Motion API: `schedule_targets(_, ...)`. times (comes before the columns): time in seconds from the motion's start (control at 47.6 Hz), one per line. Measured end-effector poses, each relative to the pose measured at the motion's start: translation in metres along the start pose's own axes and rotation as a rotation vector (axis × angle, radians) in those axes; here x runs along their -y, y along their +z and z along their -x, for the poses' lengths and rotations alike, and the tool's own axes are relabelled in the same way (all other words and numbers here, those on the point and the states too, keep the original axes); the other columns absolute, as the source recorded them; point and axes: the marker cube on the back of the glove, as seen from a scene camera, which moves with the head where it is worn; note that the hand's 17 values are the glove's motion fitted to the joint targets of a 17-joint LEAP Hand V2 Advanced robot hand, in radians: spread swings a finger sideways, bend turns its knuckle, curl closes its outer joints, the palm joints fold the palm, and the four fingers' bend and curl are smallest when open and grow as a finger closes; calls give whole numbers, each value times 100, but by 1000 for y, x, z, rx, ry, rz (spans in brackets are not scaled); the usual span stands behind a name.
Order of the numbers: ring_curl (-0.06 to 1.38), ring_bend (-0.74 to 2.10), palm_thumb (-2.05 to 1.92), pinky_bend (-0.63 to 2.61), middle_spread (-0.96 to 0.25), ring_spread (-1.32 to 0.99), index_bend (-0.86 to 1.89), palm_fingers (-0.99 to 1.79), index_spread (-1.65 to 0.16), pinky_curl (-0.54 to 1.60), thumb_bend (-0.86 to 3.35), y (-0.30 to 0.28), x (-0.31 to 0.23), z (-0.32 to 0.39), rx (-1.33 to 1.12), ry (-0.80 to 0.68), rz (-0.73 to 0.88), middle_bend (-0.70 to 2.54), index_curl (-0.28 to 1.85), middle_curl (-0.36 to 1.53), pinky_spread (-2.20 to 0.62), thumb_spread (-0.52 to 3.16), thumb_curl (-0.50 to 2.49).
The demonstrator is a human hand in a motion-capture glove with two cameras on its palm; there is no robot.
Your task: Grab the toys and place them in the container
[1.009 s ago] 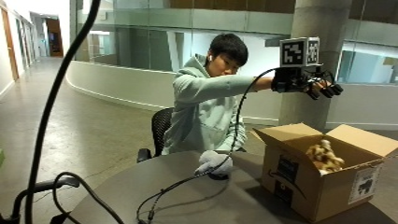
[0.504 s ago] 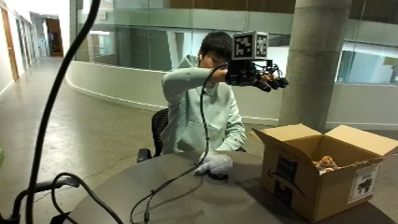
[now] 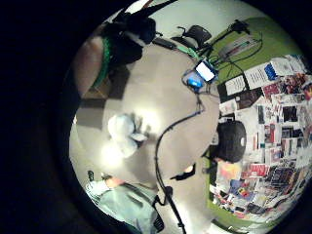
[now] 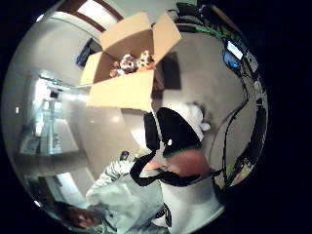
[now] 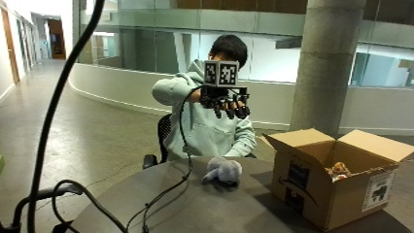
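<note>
Outside view: the gloved right hand [image 5: 226, 103] is held high above the table [image 5: 213, 206], fingers [image 5: 230, 110] hanging loosely apart, and nothing is gripped or touched. A pale plush toy [image 5: 223, 170] is seen lying on the table below, just left of the open cardboard box [image 5: 336, 182]. Spotted toys [image 4: 132, 62] are already seen inside the box.

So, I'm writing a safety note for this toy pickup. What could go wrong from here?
The black cable trails across the table right beside the grey plush toy, so the gloved right hand, hanging above it, might snag it when reaching down. The cardboard box sits near the table's edge and its flaps stand up, so a bump could shift it.
</note>
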Motion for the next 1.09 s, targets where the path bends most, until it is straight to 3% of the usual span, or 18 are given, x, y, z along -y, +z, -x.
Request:
schedule_targets(0.231, 29, 47, 6, 75, -4, -10, 17, -1, -27, 37, 0, 50, -11, -2, 37, -289, 14, 25, 49, 45, 2, 138, 32)
schedule_targets(0.441, 29, 47, 7, 74, -7, -12, 17, 0, -30, 36, -1, 99, -27, -3, -122, -545, 46, 22, 46, 44, 2, 139, 32)
schedule_targets(0.862, 28, 41, 39, 75, -9, -13, 24, 0, -38, 36, 21, 150, -17, -9, -176, -503, 286, 15, 47, 40, 1, 163, 41)
schedule_targets(1.093, 28, 37, 43, 77, -8, -14, 27, -3, -40, 36, 30, 156, -15, -12, -218, -464, 295, 14, 48, 35, 1, 163, 47)
